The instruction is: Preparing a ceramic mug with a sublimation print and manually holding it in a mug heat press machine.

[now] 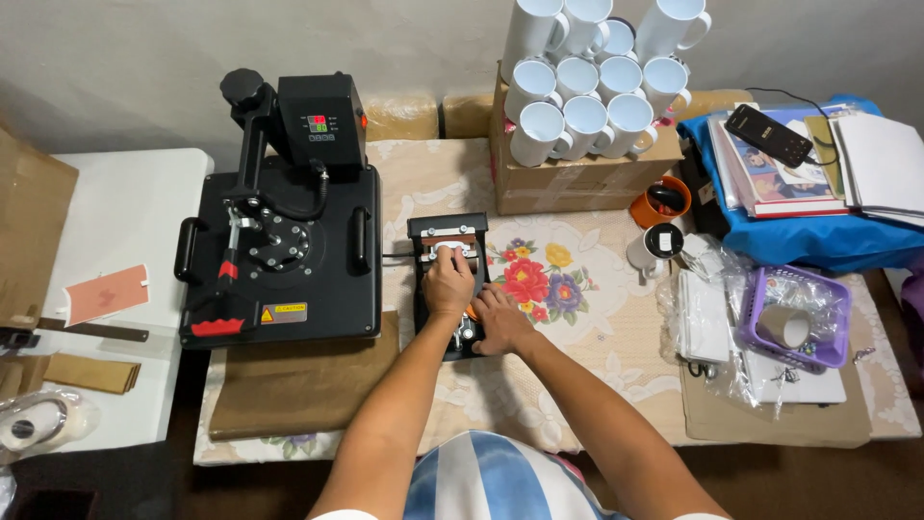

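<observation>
A small black mug press (428, 231) sits on the flowered tablecloth (577, 318) in the middle of the table. My left hand (449, 284) grips the white handle on top of the press. My right hand (499, 323) rests at the near end of the press, fingers over an orange part; what it holds is hidden. Both forearms reach in from the bottom of the view.
A large black flat heat press (279, 250) stands left of the mug press. White mugs (587, 96) are stacked on a cardboard box (577, 178) behind. Right lie a blue cloth bundle with papers (818, 183), a purple basket (799, 318), an orange cup (662, 200).
</observation>
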